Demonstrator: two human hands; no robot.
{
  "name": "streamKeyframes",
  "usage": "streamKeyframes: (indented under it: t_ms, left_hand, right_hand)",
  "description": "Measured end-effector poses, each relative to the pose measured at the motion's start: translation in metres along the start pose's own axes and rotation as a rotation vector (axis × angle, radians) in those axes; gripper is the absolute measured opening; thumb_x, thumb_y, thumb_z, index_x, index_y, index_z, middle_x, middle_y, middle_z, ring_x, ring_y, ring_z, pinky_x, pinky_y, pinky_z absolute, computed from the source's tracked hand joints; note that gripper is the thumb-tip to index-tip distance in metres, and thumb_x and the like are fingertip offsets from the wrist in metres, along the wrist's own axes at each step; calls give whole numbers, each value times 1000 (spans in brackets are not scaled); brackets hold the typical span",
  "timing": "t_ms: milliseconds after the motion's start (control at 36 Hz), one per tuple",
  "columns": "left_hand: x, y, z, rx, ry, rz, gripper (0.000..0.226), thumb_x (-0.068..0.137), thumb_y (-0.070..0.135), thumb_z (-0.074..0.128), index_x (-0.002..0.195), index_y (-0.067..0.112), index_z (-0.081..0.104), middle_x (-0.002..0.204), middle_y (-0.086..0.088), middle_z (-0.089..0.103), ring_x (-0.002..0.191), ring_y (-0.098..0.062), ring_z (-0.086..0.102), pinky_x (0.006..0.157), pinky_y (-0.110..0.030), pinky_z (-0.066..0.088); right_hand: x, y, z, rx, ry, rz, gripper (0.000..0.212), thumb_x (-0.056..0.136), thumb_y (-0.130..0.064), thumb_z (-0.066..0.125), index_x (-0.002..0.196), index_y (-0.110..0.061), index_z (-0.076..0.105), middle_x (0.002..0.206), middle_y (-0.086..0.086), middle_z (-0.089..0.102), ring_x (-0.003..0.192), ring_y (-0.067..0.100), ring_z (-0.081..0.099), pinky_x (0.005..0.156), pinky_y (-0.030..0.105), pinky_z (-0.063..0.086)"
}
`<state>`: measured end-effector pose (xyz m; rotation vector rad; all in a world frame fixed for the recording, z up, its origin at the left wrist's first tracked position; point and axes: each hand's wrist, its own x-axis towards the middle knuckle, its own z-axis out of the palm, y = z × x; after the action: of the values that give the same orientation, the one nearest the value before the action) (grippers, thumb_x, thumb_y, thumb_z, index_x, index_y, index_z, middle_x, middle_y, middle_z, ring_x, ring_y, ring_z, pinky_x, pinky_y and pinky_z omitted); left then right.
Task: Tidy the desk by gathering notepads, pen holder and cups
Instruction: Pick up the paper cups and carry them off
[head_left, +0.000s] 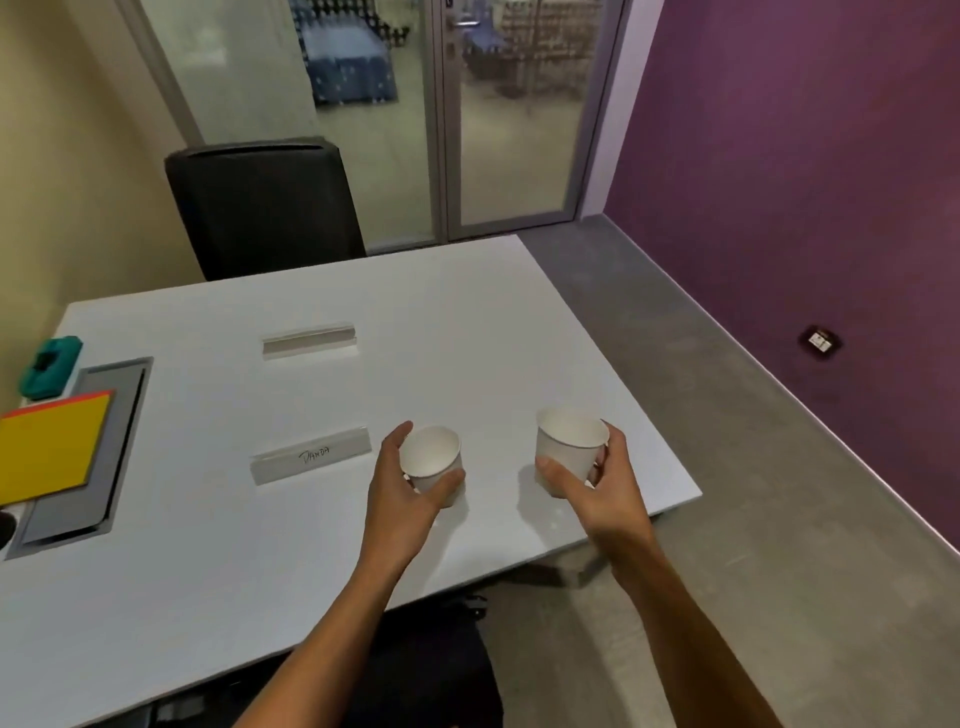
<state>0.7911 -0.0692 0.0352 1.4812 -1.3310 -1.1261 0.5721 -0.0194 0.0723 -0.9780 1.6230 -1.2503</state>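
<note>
Here each hand (402, 486) (597, 480) holds a plain white paper cup (431, 457) (570, 441).

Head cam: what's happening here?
A person is tidying a white desk. The left hand grips one white paper cup and the right hand grips another paper cup, both near the desk's right edge. At the far left, yellow and orange notepads lie on a grey panel, with a teal holder behind them. Two name plates sit mid-desk, untouched.
</note>
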Motion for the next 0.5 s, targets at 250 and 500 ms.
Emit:
streamKeyframes:
  t_ms: [250,500]
  left_hand:
    - [10,3,57,47,81,-39,86,76,30,84,147,37,34,142,11,47,125,-17,52,105,-38,47]
    - [-9,18,114,20,331,-95,84,78,27,83,147,32,36,137,9,50,120,-20,56,99,-36,50]
  right_hand:
    - [57,16,-37,39,-189,-24,51,76,-34,85,117,-40,55,107,-26,65,102,-3,62,73,17,55]
    - [105,22,-104,-58,-410,-41,53,78,-41,85,117,-52,50,112,-37,61,105,-11,59,73,10,52]
